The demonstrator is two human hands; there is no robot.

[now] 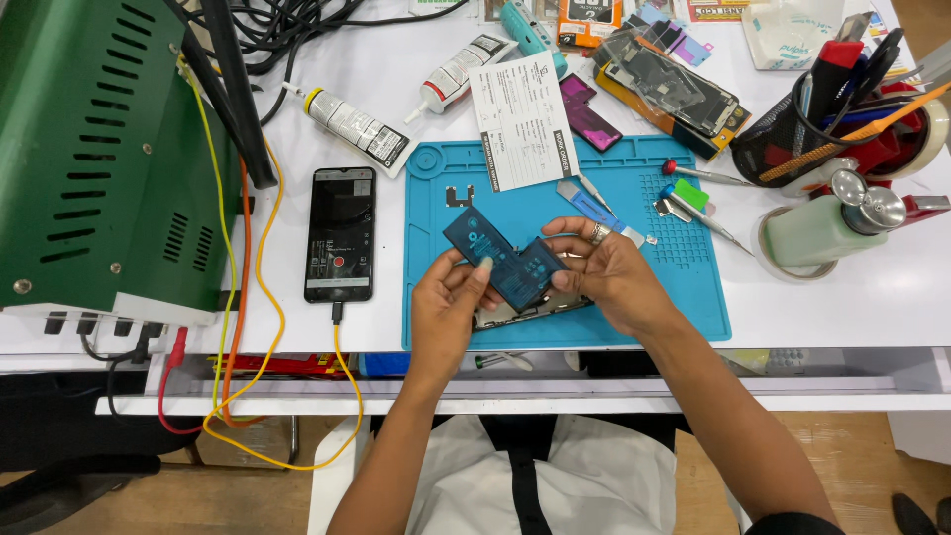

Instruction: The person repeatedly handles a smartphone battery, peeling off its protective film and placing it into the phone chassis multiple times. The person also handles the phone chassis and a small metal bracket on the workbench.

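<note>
Both hands meet over the near half of the blue work mat (693, 297); the left hand (448, 302) pinches the left end of a dark phone battery (500, 260) with thumb and fingers, and the right hand (606, 272), a ring on one finger, clamps its right end; beneath them an opened phone frame (523, 315) lies on the mat; left of the mat a black phone (340, 233) rests on a yellow cable (267, 297); at the far edge lies a paper slip (522, 119); far left stands a green machine (89, 149).
</note>
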